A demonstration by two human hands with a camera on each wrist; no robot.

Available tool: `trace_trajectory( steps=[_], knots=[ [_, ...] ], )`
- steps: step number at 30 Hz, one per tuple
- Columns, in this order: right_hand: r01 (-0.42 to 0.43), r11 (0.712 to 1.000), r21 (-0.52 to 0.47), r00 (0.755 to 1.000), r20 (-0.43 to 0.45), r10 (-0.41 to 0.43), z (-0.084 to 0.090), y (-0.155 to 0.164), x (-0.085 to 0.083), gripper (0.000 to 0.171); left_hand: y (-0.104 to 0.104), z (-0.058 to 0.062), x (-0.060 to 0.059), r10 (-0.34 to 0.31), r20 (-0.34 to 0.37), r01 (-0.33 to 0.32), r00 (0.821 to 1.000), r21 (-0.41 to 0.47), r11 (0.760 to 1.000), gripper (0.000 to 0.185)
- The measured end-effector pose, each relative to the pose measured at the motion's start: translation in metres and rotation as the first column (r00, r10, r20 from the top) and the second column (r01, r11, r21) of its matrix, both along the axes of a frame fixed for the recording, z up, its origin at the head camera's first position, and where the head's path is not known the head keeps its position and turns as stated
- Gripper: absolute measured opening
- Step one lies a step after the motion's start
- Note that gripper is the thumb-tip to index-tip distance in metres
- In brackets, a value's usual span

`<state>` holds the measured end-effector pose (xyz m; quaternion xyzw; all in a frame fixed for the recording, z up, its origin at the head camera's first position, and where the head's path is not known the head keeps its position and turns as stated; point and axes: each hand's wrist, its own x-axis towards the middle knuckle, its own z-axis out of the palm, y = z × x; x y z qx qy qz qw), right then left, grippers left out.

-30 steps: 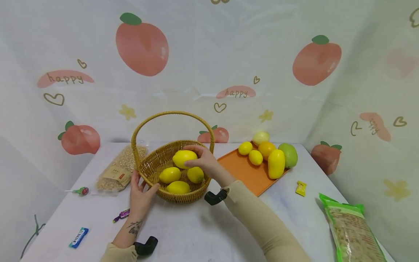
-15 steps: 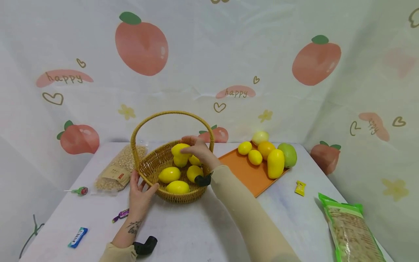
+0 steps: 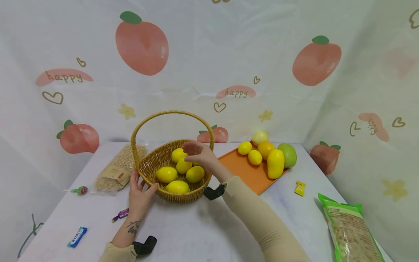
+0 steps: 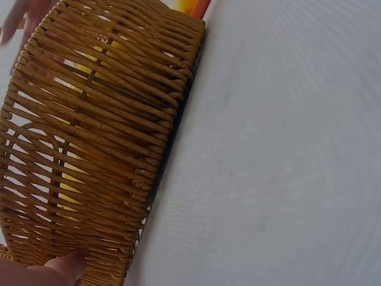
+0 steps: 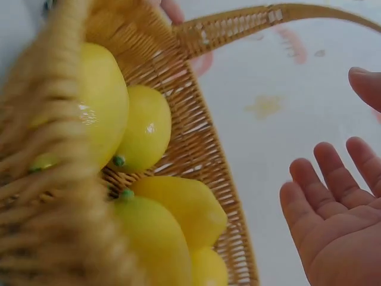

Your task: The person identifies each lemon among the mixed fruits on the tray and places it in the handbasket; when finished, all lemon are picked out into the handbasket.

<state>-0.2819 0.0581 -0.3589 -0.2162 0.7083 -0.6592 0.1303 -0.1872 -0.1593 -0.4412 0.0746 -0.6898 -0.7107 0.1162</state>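
A woven wicker basket (image 3: 147, 174) with a tall handle stands mid-table and holds several yellow lemons (image 3: 166, 174). My left hand (image 3: 140, 194) rests against its front-left wall with straight fingers, and one fingertip (image 4: 65, 267) touches the weave of the basket (image 4: 101, 137) in the left wrist view. My right hand (image 3: 198, 153) hovers over the basket's right rim, fingers spread, holding nothing. In the right wrist view the empty right hand (image 5: 339, 232) is beside the basket (image 5: 202, 149), with lemons (image 5: 146, 128) inside.
An orange tray (image 3: 243, 173) to the right carries two lemons, an orange, a yellow mango, a green apple and a pale fruit. A bag of grains (image 3: 119, 167), a lollipop (image 3: 80, 190) and wrapped sweets (image 3: 121, 214) lie left. A green packet (image 3: 351, 229) lies front right.
My right hand set the lemon it held down at the back of the basket, let go and lifted away open. The left hand stayed on the basket.
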Motion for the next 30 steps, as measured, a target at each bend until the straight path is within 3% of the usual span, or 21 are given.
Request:
trace_trajectory(
  steps=[7, 10, 13, 16, 19, 24, 27, 30],
  knots=[
    [0.033, 0.985, -0.168, 0.999, -0.01, -0.035, -0.007, 0.044, 0.02, 0.046, 0.001, 0.002, 0.0, 0.007, 0.004, -0.007, 1.0, -0.004, 1.0, 0.095],
    [0.097, 0.961, -0.259, 0.993, -0.033, -0.109, -0.011, 0.064, 0.024, 0.048, 0.001, 0.002, 0.0, 0.006, 0.009, -0.006, 1.0, -0.005, 1.0, 0.096],
    [0.213, 0.922, -0.322, 0.968, -0.061, -0.244, -0.015, 0.083, 0.02, 0.047, 0.001, 0.002, 0.001, 0.004, 0.012, -0.004, 1.0, -0.001, 1.0, 0.096],
    [0.362, 0.861, -0.357, 0.908, -0.076, -0.413, -0.02, 0.1, 0.006, 0.047, 0.001, 0.001, 0.001, 0.003, 0.011, -0.003, 1.0, 0.002, 1.0, 0.096],
    [0.512, 0.776, -0.368, 0.822, -0.051, -0.566, -0.025, 0.116, -0.012, 0.045, 0.001, 0.002, 0.002, 0.005, 0.007, -0.005, 1.0, -0.003, 1.0, 0.096],
    [0.695, 0.644, -0.32, 0.688, 0.033, -0.725, -0.037, 0.145, -0.037, 0.043, 0.002, 0.002, 0.003, 0.007, 0.0, -0.007, 1.0, -0.012, 1.0, 0.095],
    [0.752, 0.603, -0.267, 0.634, 0.04, -0.772, -0.046, 0.158, -0.044, 0.042, 0.002, 0.002, 0.003, 0.003, -0.001, -0.003, 1.0, -0.009, 1.0, 0.094],
    [0.787, 0.582, -0.203, 0.599, 0.026, -0.801, -0.055, 0.166, -0.046, 0.046, 0.002, 0.002, 0.003, 0.0, 0.0, 0.0, 1.0, -0.004, 1.0, 0.095]
  ],
)
